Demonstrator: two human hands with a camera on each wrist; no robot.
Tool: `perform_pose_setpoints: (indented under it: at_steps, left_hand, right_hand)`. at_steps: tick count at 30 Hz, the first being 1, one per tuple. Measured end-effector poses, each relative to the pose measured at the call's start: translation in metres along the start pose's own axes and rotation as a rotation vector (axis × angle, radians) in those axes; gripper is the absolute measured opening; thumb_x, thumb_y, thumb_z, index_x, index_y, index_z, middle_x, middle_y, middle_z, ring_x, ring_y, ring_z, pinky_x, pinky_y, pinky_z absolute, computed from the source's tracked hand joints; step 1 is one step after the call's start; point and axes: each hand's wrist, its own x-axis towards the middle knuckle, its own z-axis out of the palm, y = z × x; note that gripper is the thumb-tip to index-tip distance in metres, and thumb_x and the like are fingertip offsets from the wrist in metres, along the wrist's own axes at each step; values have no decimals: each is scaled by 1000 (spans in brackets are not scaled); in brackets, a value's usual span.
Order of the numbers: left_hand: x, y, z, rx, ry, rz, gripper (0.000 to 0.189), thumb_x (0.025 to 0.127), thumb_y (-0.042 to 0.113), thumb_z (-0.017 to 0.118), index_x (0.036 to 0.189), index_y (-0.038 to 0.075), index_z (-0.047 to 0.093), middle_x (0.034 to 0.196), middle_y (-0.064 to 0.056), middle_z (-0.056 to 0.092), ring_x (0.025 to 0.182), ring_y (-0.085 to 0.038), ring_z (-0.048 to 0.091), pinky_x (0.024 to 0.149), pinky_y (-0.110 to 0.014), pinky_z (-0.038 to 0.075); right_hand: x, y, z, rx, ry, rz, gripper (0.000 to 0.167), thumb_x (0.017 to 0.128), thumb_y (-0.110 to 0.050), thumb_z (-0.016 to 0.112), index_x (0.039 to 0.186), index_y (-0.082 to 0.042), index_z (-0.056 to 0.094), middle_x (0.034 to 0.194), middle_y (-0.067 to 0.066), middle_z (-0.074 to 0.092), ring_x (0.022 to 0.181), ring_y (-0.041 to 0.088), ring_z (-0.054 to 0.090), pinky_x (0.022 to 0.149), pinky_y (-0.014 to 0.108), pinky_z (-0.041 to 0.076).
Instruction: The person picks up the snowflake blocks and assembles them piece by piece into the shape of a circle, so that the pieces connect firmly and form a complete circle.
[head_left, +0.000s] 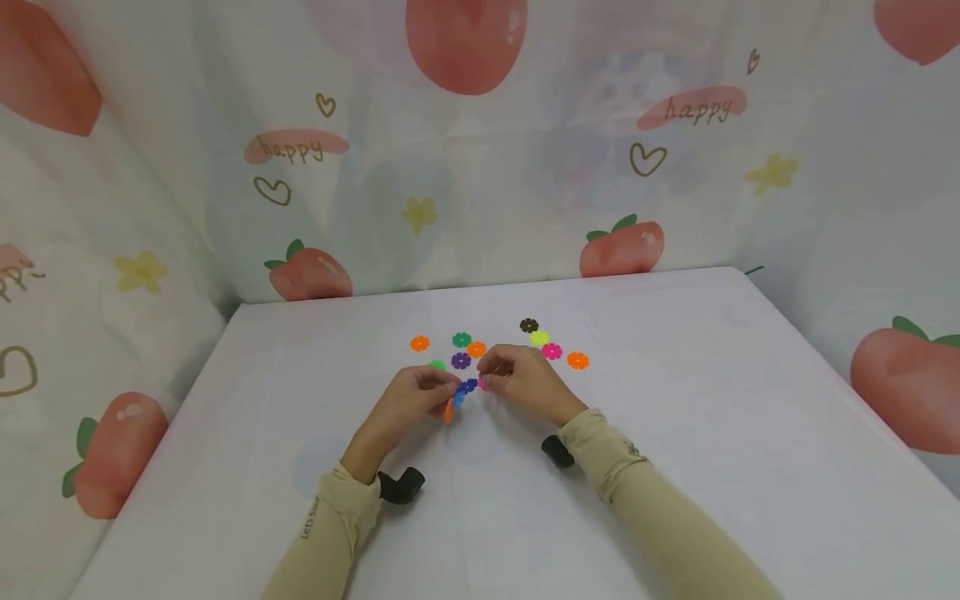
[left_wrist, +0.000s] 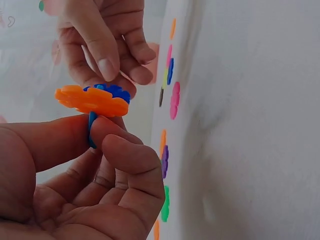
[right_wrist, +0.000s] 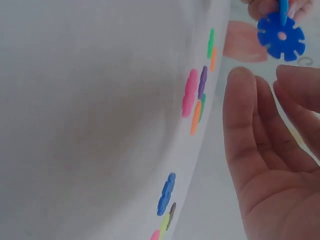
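Raised over the white table [head_left: 675,375], my left hand [head_left: 416,396] pinches a light blue notched disc [left_wrist: 92,131] between thumb and fingers. Slotted onto it are an orange notched disc [left_wrist: 95,101] and a dark blue one [right_wrist: 277,37], so the three form one small joined piece. My right hand [head_left: 525,379] hovers beside the dark blue disc, its fingers loosely bent with a gap between thumb and fingertips and nothing held. In the right wrist view the fingertips [right_wrist: 241,75] stand a little apart from the disc's rim. A pink disc [right_wrist: 190,93] lies on the table near the hands.
Behind the hands lie several loose discs, among them a purple disc [head_left: 461,361], a brown disc [head_left: 529,325] and an orange disc [head_left: 577,361]. One blue disc [right_wrist: 166,194] lies near the right hand. A printed curtain [head_left: 480,183] hangs behind the table.
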Motion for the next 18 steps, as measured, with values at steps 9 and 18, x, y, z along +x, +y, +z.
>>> perform_pose_setpoints:
  at_steps: [9,18]
  left_hand:
    - [1,-3,-2,-7,9,-14,18,107,9,65,118,1,76,103,-8,74,87,-21,63,77,-27,55]
    - [1,-4,-3,-16,24,6,18,107,7,64,118,-2,76,102,-8,74,85,-20,64,77,-27,56]
  right_hand:
    - [23,6,-5,-189,-75,81,18,100,-3,71,117,1,75,105,8,72,101,27,66,92,41,58]
    - [37,11,-5,-299,-181,155,16,96,-2,75,112,-2,76,106,11,69,102,29,62,96,43,56]
